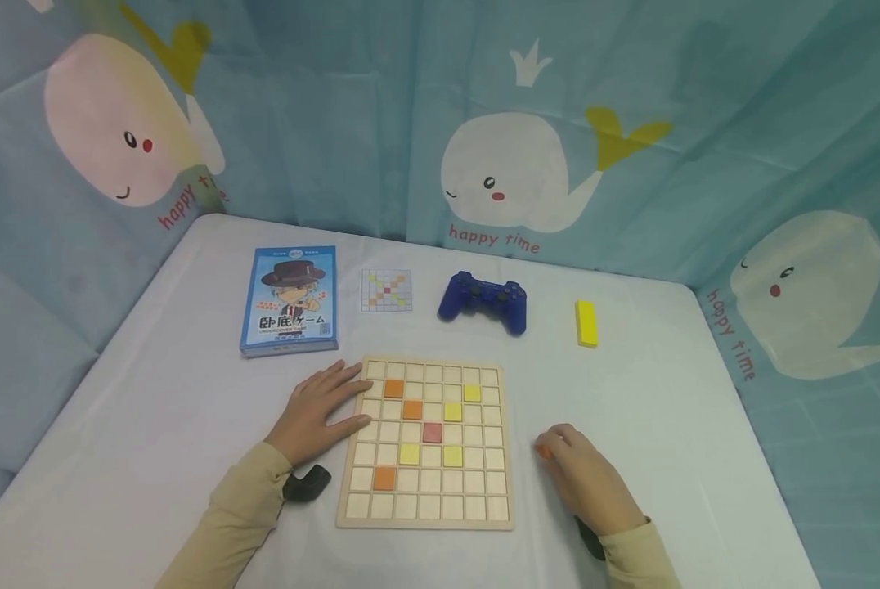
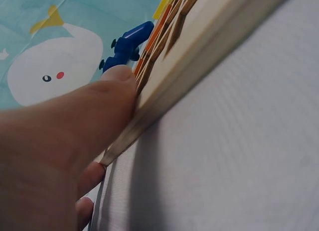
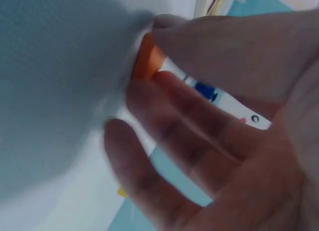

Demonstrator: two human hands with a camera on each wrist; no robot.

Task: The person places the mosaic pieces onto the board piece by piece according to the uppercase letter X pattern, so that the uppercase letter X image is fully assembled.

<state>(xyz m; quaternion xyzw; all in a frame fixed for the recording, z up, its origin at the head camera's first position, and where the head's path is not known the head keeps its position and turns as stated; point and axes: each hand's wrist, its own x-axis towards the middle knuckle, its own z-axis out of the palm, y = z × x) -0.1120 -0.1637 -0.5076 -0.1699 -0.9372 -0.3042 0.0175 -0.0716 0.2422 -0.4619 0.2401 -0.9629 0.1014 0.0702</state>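
Note:
A wooden grid board (image 1: pixel 508 483) lies flat on the white table. Orange, yellow and pink-red square tiles sit in some of its cells, the red tile (image 1: pixel 433 433) at the centre. My left hand (image 1: pixel 321 415) rests along the board's left side with fingers spread; its thumb (image 2: pixel 119 76) lies on the rim. Right of the board, my right hand (image 1: pixel 585 478) pinches an orange tile (image 3: pixel 148 57) between thumb and fingers, low over the tabletop. In the head view, the fingers cover most of that tile.
Behind the board lie a blue game box (image 1: pixel 293 298), a small pattern card (image 1: pixel 386 291) with a coloured grid, a blue game controller (image 1: pixel 482 303) and a yellow block (image 1: pixel 586 324). A curtain with whale prints (image 1: pixel 506 172) hangs along the table's back and sides.

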